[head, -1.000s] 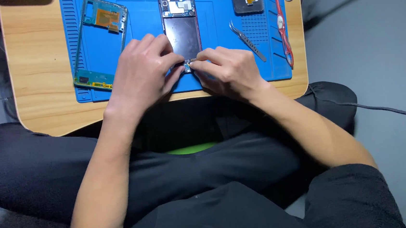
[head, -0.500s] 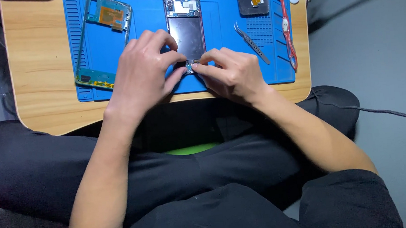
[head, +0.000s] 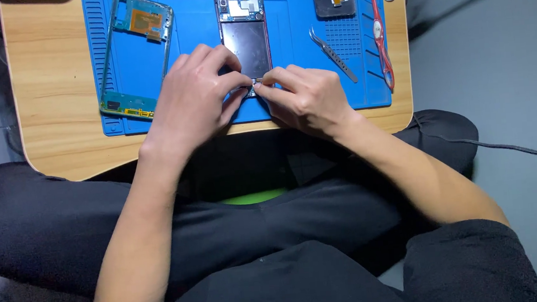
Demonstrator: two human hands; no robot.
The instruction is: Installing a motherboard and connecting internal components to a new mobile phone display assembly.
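Here both hands, left (head: pixel 195 99) & right (head: pixel 306 97), fingers pinched shut on opened phone's (head: pixel 245 34) bottom edge.

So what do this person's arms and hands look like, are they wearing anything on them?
Both forearms are bare from wrist to elbow. The left hand and the right hand wear no gloves, and no watch, ring or bracelet shows. Dark, black-looking sleeve edges appear only near the bottom of the head view, at the upper arms. The dark trousers match them.

Matt blue rubbery mat (head: pixel 197 54); pale wood-grain table (head: pixel 47 92); glossy phone panel (head: pixel 246 41); metal tweezers (head: pixel 332 53)
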